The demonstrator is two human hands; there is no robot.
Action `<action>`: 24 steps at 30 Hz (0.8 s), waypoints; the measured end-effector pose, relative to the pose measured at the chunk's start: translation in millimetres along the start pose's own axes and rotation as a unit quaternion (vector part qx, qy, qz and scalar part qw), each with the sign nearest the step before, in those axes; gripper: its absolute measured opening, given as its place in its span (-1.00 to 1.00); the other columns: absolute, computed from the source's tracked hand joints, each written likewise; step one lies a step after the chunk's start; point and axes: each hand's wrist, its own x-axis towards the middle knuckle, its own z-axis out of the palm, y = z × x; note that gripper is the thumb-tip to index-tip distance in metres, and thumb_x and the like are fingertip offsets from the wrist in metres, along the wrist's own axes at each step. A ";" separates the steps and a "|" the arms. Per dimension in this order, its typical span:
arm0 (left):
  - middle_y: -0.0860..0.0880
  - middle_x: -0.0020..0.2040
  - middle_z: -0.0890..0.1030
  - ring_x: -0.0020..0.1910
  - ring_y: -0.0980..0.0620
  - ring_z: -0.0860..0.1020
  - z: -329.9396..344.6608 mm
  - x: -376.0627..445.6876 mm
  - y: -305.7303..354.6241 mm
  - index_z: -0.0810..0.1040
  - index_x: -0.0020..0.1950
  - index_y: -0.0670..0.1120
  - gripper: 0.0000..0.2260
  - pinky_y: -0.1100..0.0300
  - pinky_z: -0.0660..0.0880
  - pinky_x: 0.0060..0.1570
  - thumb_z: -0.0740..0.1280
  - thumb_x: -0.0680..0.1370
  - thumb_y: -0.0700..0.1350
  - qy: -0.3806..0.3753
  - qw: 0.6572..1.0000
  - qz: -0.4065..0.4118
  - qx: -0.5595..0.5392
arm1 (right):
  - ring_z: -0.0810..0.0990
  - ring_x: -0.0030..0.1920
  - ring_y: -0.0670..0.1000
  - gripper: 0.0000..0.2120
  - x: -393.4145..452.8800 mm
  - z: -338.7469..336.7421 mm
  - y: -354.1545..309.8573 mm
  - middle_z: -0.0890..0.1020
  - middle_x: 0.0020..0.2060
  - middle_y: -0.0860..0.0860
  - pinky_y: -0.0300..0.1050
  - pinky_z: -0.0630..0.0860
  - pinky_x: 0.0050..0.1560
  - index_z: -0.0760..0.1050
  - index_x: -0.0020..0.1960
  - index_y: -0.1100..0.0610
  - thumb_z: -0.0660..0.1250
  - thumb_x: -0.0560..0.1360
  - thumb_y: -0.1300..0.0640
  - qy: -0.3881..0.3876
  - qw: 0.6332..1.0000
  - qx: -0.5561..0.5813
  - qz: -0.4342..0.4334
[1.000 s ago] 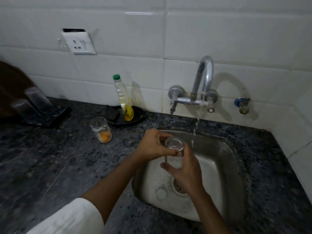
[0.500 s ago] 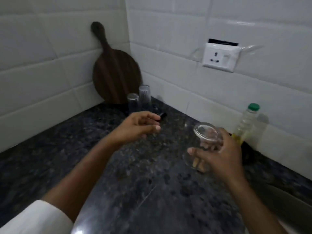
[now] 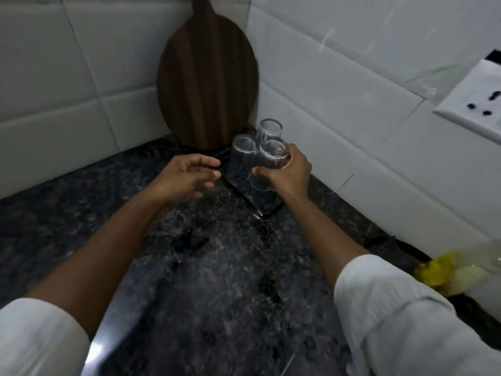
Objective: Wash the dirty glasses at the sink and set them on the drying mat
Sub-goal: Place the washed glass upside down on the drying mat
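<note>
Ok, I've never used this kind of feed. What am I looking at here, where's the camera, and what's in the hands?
There is no machine here: these are a person's two bare arms, seen from one wide-angle camera worn on the head, looking forward and down. The dark speckled surface is a kitchen counter in a tiled corner. A round wooden board leans there, and in front of it lies a dark drying mat. Two clear glasses already stand upside down on it. The right hand has its grip around a third glass, also upside down, over the mat; I cannot tell whether it touches down yet. The left hand hovers beside the mat, fingers relaxed, holding nothing. At the right edge is a wall socket.
</note>
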 end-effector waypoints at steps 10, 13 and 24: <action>0.00 0.07 0.70 0.06 0.02 0.66 -3.8 24.3 -0.4 0.60 0.17 0.02 -0.79 -0.03 0.56 0.13 0.41 0.54 -0.10 -0.009 1.000 -0.002 0.012 | 0.60 -0.20 -0.16 -0.42 12.4 25.7 23.4 0.64 -0.17 -0.11 -0.45 0.49 -0.22 0.58 0.01 0.10 0.69 0.06 0.07 -0.010 1.000 0.003 0.024; 0.01 0.05 0.70 0.06 0.01 0.66 -0.2 28.0 -0.3 0.60 0.15 0.04 -0.81 -0.02 0.56 0.12 0.42 0.54 -0.09 -0.009 1.000 0.002 0.013 | 0.66 -0.14 -0.09 -0.40 11.7 29.6 30.4 0.67 -0.14 -0.08 -0.13 0.63 -0.08 0.58 0.01 0.09 0.69 0.03 0.03 -0.008 1.000 0.004 0.025; -0.03 0.06 0.71 0.05 -0.01 0.66 24.1 14.4 11.0 0.60 0.17 0.00 -0.79 0.09 0.53 0.00 0.41 0.54 -0.11 -0.032 0.999 0.027 0.027 | 0.55 0.03 -0.02 -0.26 5.1 13.5 26.4 0.61 0.05 0.05 -0.11 0.53 0.06 0.46 0.16 0.18 0.70 0.08 0.07 -0.078 0.997 -0.014 0.024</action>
